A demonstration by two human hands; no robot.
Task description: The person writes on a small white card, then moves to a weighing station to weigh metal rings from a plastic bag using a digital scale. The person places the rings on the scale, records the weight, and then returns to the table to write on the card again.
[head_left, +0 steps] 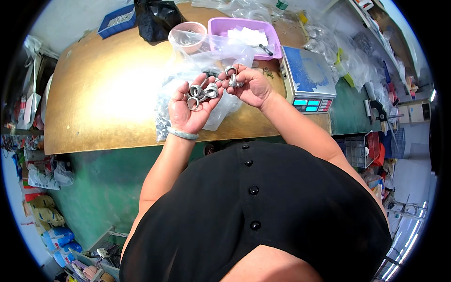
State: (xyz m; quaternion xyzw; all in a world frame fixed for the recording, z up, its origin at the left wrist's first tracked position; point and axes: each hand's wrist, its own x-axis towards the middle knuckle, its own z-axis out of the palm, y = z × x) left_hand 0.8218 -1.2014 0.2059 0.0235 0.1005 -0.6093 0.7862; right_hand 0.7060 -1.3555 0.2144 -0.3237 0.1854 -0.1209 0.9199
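Several grey metal rings [194,91] lie in the cupped palm of my left hand [188,113], which faces up with its fingers partly curled. A pale bangle circles that wrist. Close to its fingertips, my right hand [256,89] pinches a couple more grey rings [233,81] between thumb and fingers. Under both hands a clear plastic bag [218,115] is spread on the table, and more small grey pieces [162,117] show through it at the left. The exact shape of those pieces is blurred by the plastic.
Behind the bag stand a pink round bowl [193,43] and a purple tray [277,41] with white paper and a black marker [266,50]. A digital scale [307,80] sits at right. Far left are a blue tray [117,22] and a black plastic bag [157,21]. The brown tabletop [94,94] ends near my body.
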